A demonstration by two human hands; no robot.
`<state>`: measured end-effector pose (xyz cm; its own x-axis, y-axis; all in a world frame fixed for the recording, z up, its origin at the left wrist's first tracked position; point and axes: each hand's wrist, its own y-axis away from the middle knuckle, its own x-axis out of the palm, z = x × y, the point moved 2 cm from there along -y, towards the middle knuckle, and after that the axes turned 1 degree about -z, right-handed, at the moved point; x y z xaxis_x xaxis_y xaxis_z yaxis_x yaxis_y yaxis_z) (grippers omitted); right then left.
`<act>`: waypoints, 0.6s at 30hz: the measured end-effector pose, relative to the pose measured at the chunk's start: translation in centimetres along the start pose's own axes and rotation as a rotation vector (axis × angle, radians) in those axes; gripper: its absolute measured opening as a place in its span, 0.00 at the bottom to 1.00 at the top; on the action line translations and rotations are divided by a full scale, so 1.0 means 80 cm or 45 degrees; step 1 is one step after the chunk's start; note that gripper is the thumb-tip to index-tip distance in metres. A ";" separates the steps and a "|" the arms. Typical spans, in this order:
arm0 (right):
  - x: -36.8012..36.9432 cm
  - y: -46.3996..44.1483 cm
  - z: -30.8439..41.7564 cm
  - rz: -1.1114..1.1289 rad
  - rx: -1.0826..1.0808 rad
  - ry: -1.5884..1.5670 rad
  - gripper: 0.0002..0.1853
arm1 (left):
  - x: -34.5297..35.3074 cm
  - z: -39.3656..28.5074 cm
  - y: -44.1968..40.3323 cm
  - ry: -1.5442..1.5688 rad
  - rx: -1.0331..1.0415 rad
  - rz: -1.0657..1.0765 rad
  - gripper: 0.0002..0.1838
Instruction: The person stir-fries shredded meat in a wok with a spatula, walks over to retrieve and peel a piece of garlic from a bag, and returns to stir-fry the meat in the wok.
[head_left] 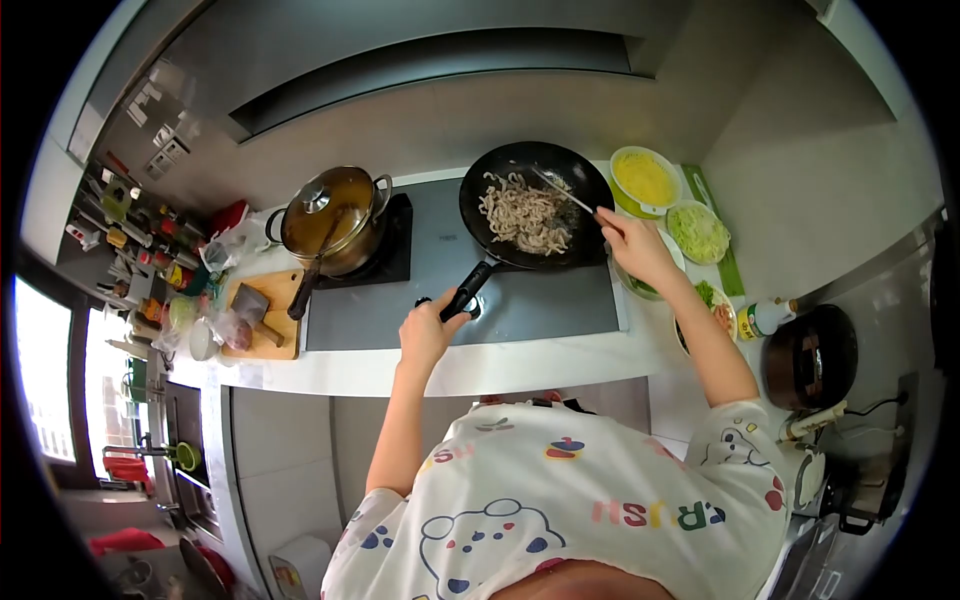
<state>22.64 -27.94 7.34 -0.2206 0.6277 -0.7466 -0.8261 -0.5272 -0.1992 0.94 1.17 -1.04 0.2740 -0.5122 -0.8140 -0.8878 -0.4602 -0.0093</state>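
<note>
A black frying pan (592, 235) on the hob holds browned strips of meat (525, 212). My left hand (428, 328) is closed around the end of the pan's black handle (468, 288), beside a round hob knob (474, 308). At the pan's right rim, my right hand (636, 245) grips a thin, stick-like silvery utensil (565, 190). Its far end reaches into the pan by the meat; whether it is one piece or a pair, I cannot tell.
A lidded pot (345, 235) stands on the left burner with a dark-handled utensil (308, 285) across it. A cleaver (256, 315) lies on a wooden board (284, 290). To the right are bowls of yellow shreds (643, 178) and green shreds (698, 232), and a bottle (765, 318).
</note>
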 end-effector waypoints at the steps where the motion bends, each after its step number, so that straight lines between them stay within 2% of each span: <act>1: 0.010 -0.012 -0.008 -0.034 -0.062 0.004 0.18 | 0.001 0.000 0.000 0.001 0.002 0.006 0.28; 3: 0.034 -0.031 -0.028 -0.099 -0.184 0.012 0.19 | -0.001 -0.005 0.002 0.025 -0.043 0.058 0.29; 7: 0.009 -0.006 -0.025 0.179 -0.118 0.173 0.18 | -0.005 -0.002 -0.002 0.004 -0.018 0.052 0.29; 10: -0.012 -0.008 -0.008 0.071 -0.136 0.133 0.18 | -0.008 -0.005 -0.001 -0.005 -0.030 0.064 0.29; 13: 0.014 -0.021 -0.020 -0.069 -0.130 0.131 0.18 | -0.010 -0.010 -0.001 -0.007 -0.056 0.073 0.29; 18: 0.027 0.007 -0.018 -0.010 -0.105 0.139 0.17 | -0.003 0.001 -0.004 0.003 0.004 0.024 0.29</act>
<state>22.42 -27.72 4.73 -0.1530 0.5681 -0.8086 -0.7809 -0.5709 -0.2534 1.13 1.46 -0.89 0.2580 -0.5225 -0.8127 -0.8940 -0.4480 0.0042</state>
